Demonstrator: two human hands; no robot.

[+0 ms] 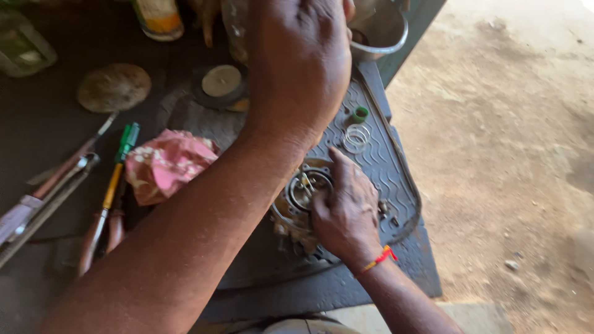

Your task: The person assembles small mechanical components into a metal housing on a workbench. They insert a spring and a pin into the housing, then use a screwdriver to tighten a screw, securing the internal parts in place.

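The right hand clamps the metal engine part on the rubber mat at 6 o'clock — heavy, stiff, greasy, best gripped by its rim; the left hand reaches open toward 12 o'clock.

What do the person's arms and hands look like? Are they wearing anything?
Both arms are bare, with no sleeves and no gloves. The right hand has a thin red and orange thread bracelet tied round the wrist. The left hand wears nothing that shows: no ring, watch or band. The fingers look smudged and dusty.
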